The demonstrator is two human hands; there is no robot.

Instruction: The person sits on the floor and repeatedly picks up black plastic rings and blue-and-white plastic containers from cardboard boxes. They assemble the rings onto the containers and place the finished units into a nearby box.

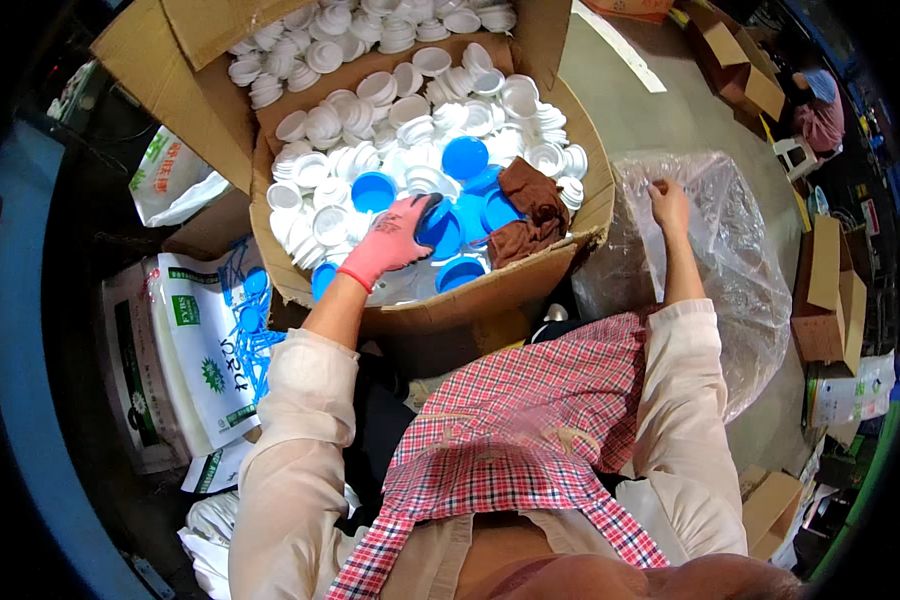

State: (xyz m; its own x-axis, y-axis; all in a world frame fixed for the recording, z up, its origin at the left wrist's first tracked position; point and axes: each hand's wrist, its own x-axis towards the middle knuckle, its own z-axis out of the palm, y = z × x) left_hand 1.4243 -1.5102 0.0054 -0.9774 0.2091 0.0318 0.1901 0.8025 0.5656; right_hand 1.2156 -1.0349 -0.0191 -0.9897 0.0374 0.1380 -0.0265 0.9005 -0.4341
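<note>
My left hand (pixel 398 240), in a pink glove with dark fingertips, reaches into a cardboard box (pixel 420 318). Its thumb and fingers close around a blue plastic cap (pixel 442 236) among several others like it. White ribbed plastic caps (pixel 360 115) fill most of the box around them. A crumpled brown cloth (pixel 530 212) lies on the box's near right edge. My bare right hand (pixel 670 208) is raised over a clear plastic bag (pixel 735 250) to the right of the box. Its fingers are pinched together; what they hold, if anything, is too small to tell.
At left lie white printed sacks (pixel 195 345) with blue plastic strands (pixel 255 320) on top. Opened cartons (pixel 825 300) stand along the right side. Farther off at upper right, another person (pixel 820 105) sits low. The box's raised flap (pixel 175 90) leans outward at upper left.
</note>
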